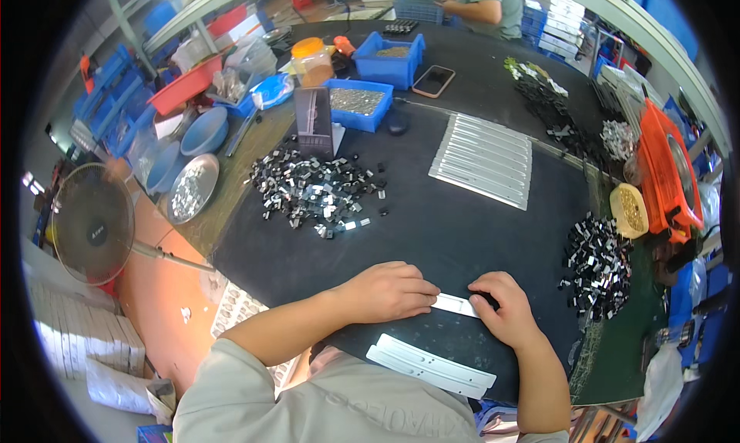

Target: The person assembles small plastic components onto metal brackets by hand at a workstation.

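Close to my body, a narrow silvery metal strip (pixel 455 304) spans the gap between my two hands over the black tabletop. My left hand (pixel 388 292) is closed on its left end, fingers together. My right hand (pixel 506 310) curls over the other end, thumb and forefinger bent around it. A small dark piece shows between those fingers; its kind is too hidden to tell. Just below lie several flat metal strips (pixel 432 366), side by side near the table's front edge. Farther off, a neat row of similar strips (pixel 484 162) rests on the table.
Loose black-and-silver small parts (pixel 316 185) are heaped at left, with another heap (pixel 600 267) at right. Blue bins (pixel 356 104), a phone (pixel 434 81), a metal bowl (pixel 194 187) and a yellow dish (pixel 629 211) surround the work area. A fan (pixel 94 226) stands left; another person (pixel 489 10) is beyond.
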`<state>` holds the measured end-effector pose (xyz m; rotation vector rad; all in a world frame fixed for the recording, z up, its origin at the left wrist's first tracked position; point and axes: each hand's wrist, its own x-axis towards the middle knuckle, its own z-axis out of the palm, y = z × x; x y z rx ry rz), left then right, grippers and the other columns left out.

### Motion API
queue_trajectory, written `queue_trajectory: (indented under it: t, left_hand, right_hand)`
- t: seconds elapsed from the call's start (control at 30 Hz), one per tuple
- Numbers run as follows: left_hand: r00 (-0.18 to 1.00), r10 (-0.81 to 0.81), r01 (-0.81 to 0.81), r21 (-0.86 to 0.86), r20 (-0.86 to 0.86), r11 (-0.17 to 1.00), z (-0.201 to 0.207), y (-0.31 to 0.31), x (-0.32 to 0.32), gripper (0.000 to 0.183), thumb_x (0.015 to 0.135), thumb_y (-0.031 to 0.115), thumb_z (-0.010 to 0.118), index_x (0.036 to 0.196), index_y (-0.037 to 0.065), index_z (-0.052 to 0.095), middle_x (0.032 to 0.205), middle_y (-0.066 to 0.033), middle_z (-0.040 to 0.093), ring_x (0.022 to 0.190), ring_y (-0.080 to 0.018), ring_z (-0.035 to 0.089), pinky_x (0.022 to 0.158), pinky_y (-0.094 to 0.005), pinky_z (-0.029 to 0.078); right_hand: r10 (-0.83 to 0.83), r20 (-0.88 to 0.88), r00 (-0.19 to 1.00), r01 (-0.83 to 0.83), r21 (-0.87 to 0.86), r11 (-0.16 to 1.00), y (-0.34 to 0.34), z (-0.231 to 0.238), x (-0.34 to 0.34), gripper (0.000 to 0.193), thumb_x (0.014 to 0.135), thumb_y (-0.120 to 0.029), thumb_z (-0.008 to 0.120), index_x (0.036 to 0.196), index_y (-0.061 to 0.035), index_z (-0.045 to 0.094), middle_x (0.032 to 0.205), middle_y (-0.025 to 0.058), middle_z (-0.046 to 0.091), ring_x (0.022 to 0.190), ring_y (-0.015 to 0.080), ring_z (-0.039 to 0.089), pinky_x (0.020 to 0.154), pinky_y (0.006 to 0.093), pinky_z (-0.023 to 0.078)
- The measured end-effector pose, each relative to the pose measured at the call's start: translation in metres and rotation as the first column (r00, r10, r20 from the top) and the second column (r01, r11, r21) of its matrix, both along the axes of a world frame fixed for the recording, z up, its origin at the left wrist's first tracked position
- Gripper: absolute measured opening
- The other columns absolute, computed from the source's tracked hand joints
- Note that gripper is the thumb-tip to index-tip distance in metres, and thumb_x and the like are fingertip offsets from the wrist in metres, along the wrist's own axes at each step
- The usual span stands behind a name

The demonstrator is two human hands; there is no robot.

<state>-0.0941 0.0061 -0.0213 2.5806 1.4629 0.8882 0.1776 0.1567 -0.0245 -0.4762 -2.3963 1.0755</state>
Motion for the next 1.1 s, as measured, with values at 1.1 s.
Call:
queue_trajectory:
  t: [1.1]
  left_hand:
    - [0.999,-0.029,0.030,0.033,-0.045,0.999,0.004,0.006,-0.013,0.022,0.088,0.020,0.084,0.107,0.013,0.076,0.114,0.0018,0.077,0.102,-0.0206,0.071,0.089,-0.0384,0.056]
  right_hand:
    - [-0.800,0.340,0.494,0.626,0.500,0.598,0.082,0.079,0.084,0.038,0.097,-0.025,0.081,0.125,0.0001,0.078,0.121,0.0203,0.077,0.112,0.0397,0.075,0.098,0.0467,0.059]
